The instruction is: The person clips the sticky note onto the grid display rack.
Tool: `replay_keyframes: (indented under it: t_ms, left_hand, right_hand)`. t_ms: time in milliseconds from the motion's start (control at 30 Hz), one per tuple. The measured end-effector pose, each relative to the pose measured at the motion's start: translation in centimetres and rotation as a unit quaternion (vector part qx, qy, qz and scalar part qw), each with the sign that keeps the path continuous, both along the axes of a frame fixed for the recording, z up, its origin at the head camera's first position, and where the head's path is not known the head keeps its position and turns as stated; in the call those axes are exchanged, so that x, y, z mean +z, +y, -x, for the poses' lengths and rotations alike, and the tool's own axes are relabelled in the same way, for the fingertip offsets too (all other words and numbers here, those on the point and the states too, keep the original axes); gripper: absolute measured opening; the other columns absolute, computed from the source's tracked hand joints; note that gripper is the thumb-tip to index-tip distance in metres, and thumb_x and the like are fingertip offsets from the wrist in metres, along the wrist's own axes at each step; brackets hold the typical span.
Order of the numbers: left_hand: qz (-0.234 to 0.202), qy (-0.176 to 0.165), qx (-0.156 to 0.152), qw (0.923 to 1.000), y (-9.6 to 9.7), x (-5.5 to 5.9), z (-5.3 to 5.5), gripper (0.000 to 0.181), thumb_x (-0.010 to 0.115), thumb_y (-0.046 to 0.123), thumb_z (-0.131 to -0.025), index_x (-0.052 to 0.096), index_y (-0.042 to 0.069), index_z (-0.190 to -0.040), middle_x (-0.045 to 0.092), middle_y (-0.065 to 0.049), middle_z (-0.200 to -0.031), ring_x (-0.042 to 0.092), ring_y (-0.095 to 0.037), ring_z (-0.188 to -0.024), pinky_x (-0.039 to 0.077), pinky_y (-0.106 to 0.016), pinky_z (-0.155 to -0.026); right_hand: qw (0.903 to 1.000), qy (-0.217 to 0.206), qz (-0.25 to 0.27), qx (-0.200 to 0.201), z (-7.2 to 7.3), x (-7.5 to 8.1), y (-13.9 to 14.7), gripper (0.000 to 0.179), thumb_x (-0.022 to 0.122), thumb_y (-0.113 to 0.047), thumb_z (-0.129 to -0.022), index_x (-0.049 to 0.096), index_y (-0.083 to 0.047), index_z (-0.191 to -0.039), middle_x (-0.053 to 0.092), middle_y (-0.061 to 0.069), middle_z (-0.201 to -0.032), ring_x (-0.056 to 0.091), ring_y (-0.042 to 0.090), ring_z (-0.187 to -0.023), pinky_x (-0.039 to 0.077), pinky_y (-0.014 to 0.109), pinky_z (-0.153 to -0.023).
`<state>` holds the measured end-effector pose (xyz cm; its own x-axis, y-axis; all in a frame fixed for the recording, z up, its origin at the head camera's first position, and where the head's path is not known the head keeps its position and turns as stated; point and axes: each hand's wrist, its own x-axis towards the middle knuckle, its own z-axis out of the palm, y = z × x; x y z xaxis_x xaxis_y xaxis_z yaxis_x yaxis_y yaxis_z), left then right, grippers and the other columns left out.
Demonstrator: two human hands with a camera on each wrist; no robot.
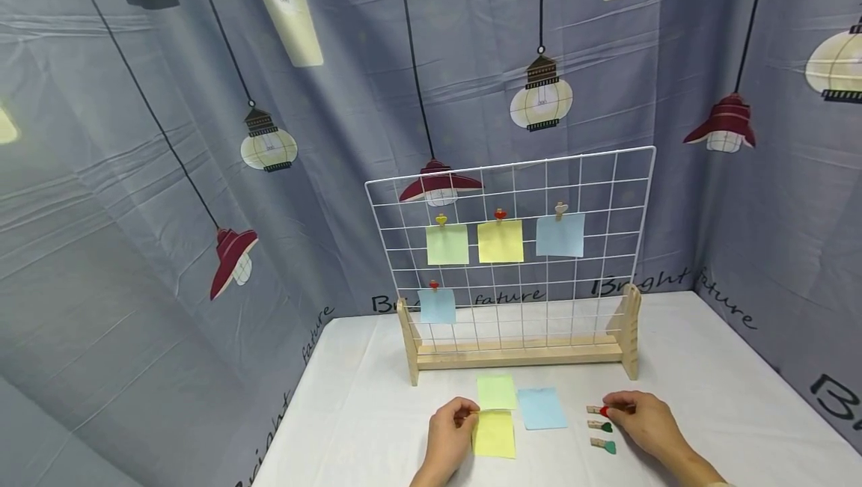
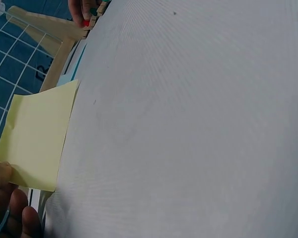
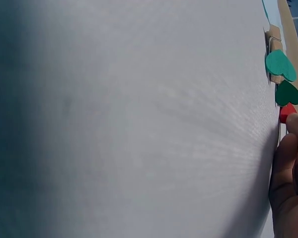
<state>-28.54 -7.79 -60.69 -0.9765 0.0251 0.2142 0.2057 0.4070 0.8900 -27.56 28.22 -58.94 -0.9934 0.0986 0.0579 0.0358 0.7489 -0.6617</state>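
Observation:
My left hand (image 1: 449, 435) pinches the upper left corner of a yellow sticky note (image 1: 494, 436). In the left wrist view the thumb (image 2: 0, 174) lies over the note's corner, with the other fingers curled below. On the right, my right hand (image 1: 643, 422) has thumb and forefinger at the heart of a red-heart clothespin (image 1: 597, 411); in the right wrist view the fingertips pinch the red heart (image 3: 287, 112). A dark green-heart clothespin (image 1: 601, 426) and a lighter green-heart clothespin (image 1: 604, 445) lie in line below it.
A light green note (image 1: 496, 391) and a blue note (image 1: 542, 408) lie between the hands on the white table (image 1: 357, 412). Behind stands a white wire grid (image 1: 512, 285) on a wooden base (image 1: 518, 356), with several notes clipped on. Patterned curtains surround the table.

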Motion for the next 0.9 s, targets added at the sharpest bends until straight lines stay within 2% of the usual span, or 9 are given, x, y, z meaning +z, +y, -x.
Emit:
replay_keyframes:
  t_ms: [200,367,500,667,900]
  left_hand:
    - [-0.005,-0.007,0.002,1.0,0.2,0.3,0.0,0.019,0.073,0.001,-0.088,0.075,0.02,-0.09,0.07,0.012,-0.081,0.058,0.001,-0.074,0.049,-0.019,-0.07]
    - [-0.01,-0.017,0.001,0.9998,0.2,0.7,-0.1,0.018,0.073,0.003,-0.089,0.075,0.021,-0.091,0.07,0.014,-0.082,0.058,0.001,-0.074,0.048,-0.019,-0.071]
    - [-0.017,-0.014,-0.002,0.9998,0.3,1.0,-0.1,0.015,0.073,0.003,-0.089,0.075,0.018,-0.093,0.072,0.012,-0.084,0.059,0.0,-0.075,0.048,-0.019,-0.07]
    - [-0.025,-0.004,-0.005,0.9997,0.4,1.8,0.2,0.015,0.074,0.003,-0.089,0.076,0.018,-0.093,0.073,0.013,-0.086,0.06,0.001,-0.076,0.049,-0.019,-0.071]
    - [-0.03,0.022,-0.002,0.9993,0.4,3.4,0.4,0.016,0.074,0.005,-0.089,0.076,0.021,-0.093,0.075,0.009,-0.086,0.062,0.002,-0.076,0.05,-0.019,-0.07]
  right_hand:
    - [1.0,-0.001,0.001,0.001,0.0,0.0,0.0,0.016,0.075,-0.014,-0.089,0.078,-0.007,-0.104,0.076,0.007,-0.098,0.066,0.018,-0.084,0.051,0.04,-0.076]
    - [1.0,-0.007,0.004,0.005,0.0,0.0,0.0,0.015,0.076,-0.015,-0.089,0.078,-0.007,-0.102,0.076,0.006,-0.096,0.065,0.017,-0.083,0.05,0.039,-0.074]
    - [0.9999,-0.009,0.005,0.003,0.0,-0.1,0.0,0.013,0.076,-0.014,-0.089,0.078,-0.008,-0.1,0.076,0.004,-0.095,0.064,0.015,-0.082,0.049,0.036,-0.073]
    - [0.9999,-0.009,0.004,-0.003,0.1,-0.1,0.0,0.011,0.075,-0.012,-0.088,0.078,-0.009,-0.099,0.076,0.003,-0.095,0.063,0.014,-0.082,0.047,0.034,-0.072]
    - [0.9999,-0.01,0.013,0.001,0.0,0.2,-0.1,0.01,0.075,-0.012,-0.089,0.078,-0.009,-0.097,0.076,0.003,-0.093,0.063,0.014,-0.08,0.048,0.034,-0.071]
